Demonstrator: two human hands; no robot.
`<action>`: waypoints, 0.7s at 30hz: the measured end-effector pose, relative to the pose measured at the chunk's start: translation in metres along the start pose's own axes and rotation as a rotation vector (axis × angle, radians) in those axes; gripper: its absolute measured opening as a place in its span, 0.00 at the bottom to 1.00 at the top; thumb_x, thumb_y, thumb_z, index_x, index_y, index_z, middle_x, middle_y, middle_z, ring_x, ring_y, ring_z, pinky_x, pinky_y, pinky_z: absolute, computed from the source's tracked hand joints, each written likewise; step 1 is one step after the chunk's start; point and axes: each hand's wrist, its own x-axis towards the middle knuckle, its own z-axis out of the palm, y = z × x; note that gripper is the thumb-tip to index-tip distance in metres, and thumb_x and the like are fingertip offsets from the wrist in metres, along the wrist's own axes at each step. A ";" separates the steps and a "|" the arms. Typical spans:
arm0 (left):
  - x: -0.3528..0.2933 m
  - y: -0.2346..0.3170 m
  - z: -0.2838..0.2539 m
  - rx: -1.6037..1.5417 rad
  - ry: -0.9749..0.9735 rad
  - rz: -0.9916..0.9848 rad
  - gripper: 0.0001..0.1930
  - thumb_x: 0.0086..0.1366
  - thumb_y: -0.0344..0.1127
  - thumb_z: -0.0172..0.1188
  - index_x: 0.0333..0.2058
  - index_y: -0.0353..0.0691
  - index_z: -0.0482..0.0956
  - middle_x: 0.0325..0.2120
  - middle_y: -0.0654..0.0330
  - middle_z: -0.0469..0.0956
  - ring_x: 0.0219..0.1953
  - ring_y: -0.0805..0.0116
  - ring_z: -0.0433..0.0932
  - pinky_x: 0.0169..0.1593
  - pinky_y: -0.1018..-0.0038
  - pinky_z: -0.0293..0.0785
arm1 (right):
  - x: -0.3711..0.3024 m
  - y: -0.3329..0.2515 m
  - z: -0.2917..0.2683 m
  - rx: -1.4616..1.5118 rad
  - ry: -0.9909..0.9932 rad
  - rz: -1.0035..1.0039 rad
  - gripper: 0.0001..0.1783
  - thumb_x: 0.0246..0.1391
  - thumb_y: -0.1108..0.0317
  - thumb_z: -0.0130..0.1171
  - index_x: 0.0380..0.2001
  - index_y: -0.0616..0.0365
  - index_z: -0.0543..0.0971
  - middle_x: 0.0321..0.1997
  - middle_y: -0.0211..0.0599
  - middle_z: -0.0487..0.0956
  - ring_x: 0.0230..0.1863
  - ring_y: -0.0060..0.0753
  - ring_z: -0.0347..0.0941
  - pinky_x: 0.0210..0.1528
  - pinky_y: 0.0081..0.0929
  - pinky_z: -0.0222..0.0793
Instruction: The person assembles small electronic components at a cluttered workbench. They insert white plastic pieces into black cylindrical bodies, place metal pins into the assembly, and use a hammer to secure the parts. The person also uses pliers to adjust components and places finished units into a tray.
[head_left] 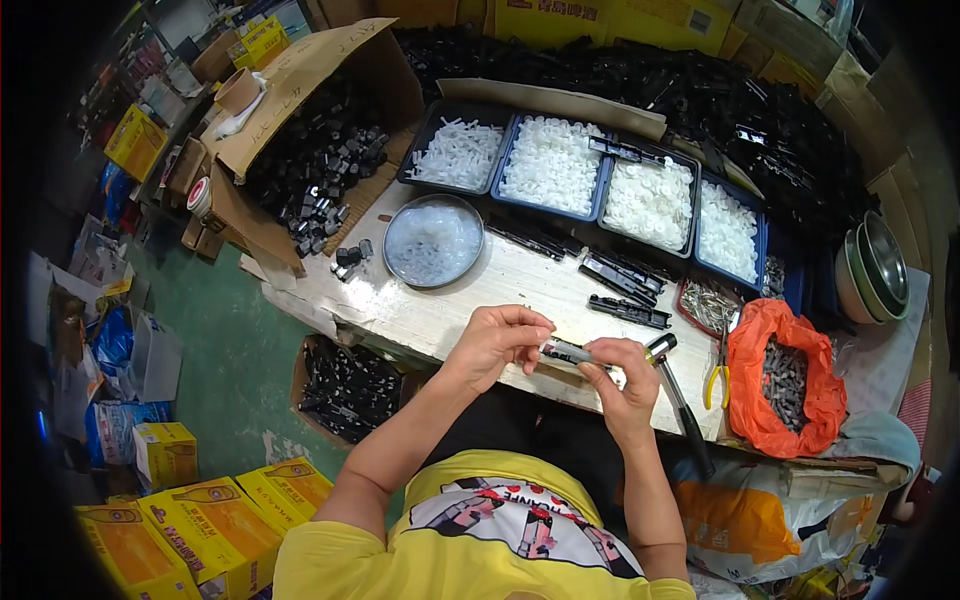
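Centrally, just above the near edge of a wooden worktable point(450, 310), two bare hands meet around a slim black bar-shaped part point(572, 352). The left hand point(497, 340) pinches the part's left end between curled fingertips, and the right hand point(622, 375) is closed around its right end, thumb pressing on top. Just right of the right hand a black-handled tool point(682, 405) lies on the table, with yellow-handled pliers point(718, 378) beside it. An orange bag of small dark metal pieces point(785, 385) sits further right. Behind the hands lie more black bars point(625, 295), a round metal dish of clear pieces point(433, 241), and a row of blue trays of white plastic parts point(552, 165). An open cardboard box of black parts point(318, 150) stands at the far left.
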 end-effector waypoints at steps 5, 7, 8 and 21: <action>0.005 -0.004 0.001 -0.030 -0.061 -0.113 0.06 0.53 0.25 0.58 0.30 0.30 0.76 0.21 0.58 0.75 0.19 0.74 0.74 0.20 0.79 0.71 | -0.005 -0.001 -0.006 -0.253 -0.054 -0.155 0.13 0.35 0.79 0.62 0.30 0.58 0.76 0.29 0.37 0.76 0.29 0.38 0.70 0.32 0.27 0.60; 0.007 -0.006 0.004 0.000 -0.062 -0.134 0.06 0.53 0.26 0.58 0.30 0.30 0.76 0.21 0.58 0.75 0.19 0.74 0.73 0.19 0.79 0.71 | -0.007 -0.001 -0.009 -0.250 -0.049 -0.101 0.12 0.37 0.79 0.62 0.30 0.59 0.77 0.27 0.36 0.76 0.28 0.34 0.71 0.32 0.26 0.62; 0.007 -0.007 0.005 0.016 -0.062 -0.145 0.06 0.53 0.27 0.58 0.30 0.30 0.76 0.21 0.58 0.75 0.18 0.74 0.73 0.19 0.80 0.71 | -0.008 0.000 -0.010 -0.248 -0.046 -0.075 0.11 0.37 0.79 0.61 0.30 0.59 0.77 0.26 0.36 0.76 0.28 0.31 0.71 0.32 0.25 0.62; 0.019 -0.045 0.005 1.274 0.121 0.729 0.14 0.41 0.31 0.66 0.31 0.44 0.79 0.34 0.67 0.72 0.42 0.66 0.63 0.45 0.69 0.54 | -0.022 0.019 -0.042 0.320 0.041 0.864 0.06 0.45 0.75 0.59 0.29 0.65 0.75 0.23 0.32 0.76 0.23 0.18 0.69 0.25 0.14 0.64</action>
